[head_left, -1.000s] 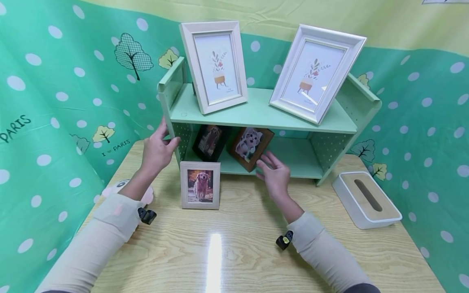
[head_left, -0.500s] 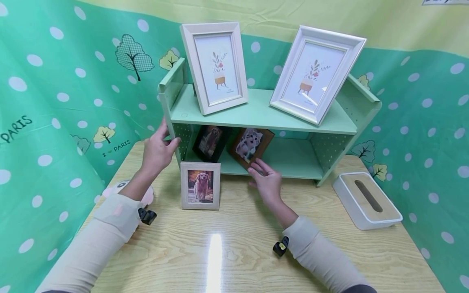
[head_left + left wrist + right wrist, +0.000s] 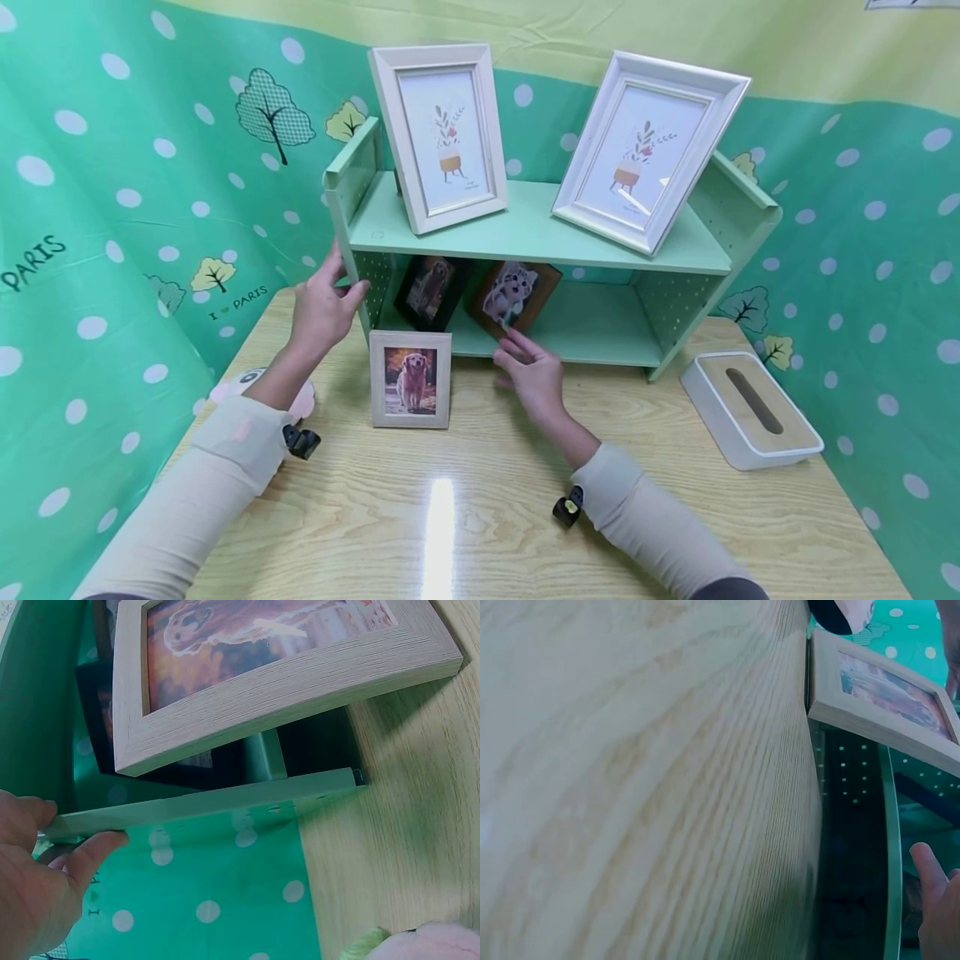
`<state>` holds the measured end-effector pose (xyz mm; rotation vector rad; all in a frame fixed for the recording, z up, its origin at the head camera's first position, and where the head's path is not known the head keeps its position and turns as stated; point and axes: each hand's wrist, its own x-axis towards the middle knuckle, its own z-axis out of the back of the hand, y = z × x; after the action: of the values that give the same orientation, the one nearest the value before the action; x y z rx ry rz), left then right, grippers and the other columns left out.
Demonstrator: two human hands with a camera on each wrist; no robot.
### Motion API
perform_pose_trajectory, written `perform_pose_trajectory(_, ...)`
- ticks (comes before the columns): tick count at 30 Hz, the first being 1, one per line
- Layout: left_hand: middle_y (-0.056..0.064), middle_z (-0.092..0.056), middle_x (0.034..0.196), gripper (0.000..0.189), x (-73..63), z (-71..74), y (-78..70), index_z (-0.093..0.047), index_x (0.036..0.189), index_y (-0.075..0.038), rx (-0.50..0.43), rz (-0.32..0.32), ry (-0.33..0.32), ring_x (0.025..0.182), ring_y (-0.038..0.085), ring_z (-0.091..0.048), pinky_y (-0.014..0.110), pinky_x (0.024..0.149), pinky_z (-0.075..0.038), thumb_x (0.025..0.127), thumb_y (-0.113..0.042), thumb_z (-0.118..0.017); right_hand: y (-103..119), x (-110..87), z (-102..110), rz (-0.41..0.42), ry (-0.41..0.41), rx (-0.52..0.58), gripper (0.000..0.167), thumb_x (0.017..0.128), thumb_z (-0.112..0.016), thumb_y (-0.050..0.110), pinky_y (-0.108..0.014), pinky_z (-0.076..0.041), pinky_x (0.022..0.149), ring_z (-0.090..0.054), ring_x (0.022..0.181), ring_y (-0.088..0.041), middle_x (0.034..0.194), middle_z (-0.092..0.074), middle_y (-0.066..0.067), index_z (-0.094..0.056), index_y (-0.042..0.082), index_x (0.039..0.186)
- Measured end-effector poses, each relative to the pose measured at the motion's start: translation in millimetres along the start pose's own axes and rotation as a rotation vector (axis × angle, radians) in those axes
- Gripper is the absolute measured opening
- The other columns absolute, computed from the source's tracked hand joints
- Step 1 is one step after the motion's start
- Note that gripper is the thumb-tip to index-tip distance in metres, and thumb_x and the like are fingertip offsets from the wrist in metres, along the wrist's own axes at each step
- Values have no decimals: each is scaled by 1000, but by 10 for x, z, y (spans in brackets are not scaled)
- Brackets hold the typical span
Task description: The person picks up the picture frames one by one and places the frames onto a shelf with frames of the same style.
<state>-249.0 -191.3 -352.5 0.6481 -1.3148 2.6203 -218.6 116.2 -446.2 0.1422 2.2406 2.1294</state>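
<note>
My left hand (image 3: pixel 322 304) grips the left side panel of a green two-tier shelf (image 3: pixel 525 237); the left wrist view shows thumb and fingers on either side of the panel's edge (image 3: pixel 217 796). My right hand (image 3: pixel 534 375) is at the front edge of the lower shelf, fingers extended by the bottom corner of a brown picture frame (image 3: pixel 510 296) with a kitten photo. Whether the fingertips touch that frame I cannot tell. Left of it leans a black picture frame (image 3: pixel 427 292). A pale wood frame (image 3: pixel 410 379) with a dog photo stands on the table before the shelf.
Two white picture frames (image 3: pixel 450 137) with plant prints stand on the upper tier. A white tissue box (image 3: pixel 750 408) with a wooden lid is at the right of the table (image 3: pixel 510 500). A pink plush toy (image 3: pixel 302 402) sits partly behind the left forearm.
My right hand has slid left and slightly down along the kitten frame's lower edge. The left hand and the frames look unmoved.
</note>
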Motion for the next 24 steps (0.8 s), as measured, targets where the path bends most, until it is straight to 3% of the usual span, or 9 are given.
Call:
perform_pose_trajectory(11,30,-59,139,82,-2,2,4,-21,162,-40,20,-6,-8,117,49,-65,55,90,-62,100,-9,-63,-68,-25,-93,-16,47,-31,51,89,-78,10,-35,-68,73,-76,93,-11,131,-69,-17,-65,12,138)
perform_pose_trajectory(18,30,-59,140,82,7,1,8,-20,162,-39,11,-6,-9,118,49,-65,54,90,-63,99,-8,-64,-55,-58,-131,-27,67,-24,51,89,-79,8,-55,-64,85,-76,91,-9,128,-71,-17,-65,8,138)
perform_pose_trajectory(24,30,-58,140,83,8,0,9,-20,163,-38,1,-6,-4,119,49,-64,54,90,-62,99,-8,-64,-67,-82,-156,-47,85,-17,50,89,-78,9,-56,-64,86,-75,93,-7,130,-69,-20,-65,6,137)
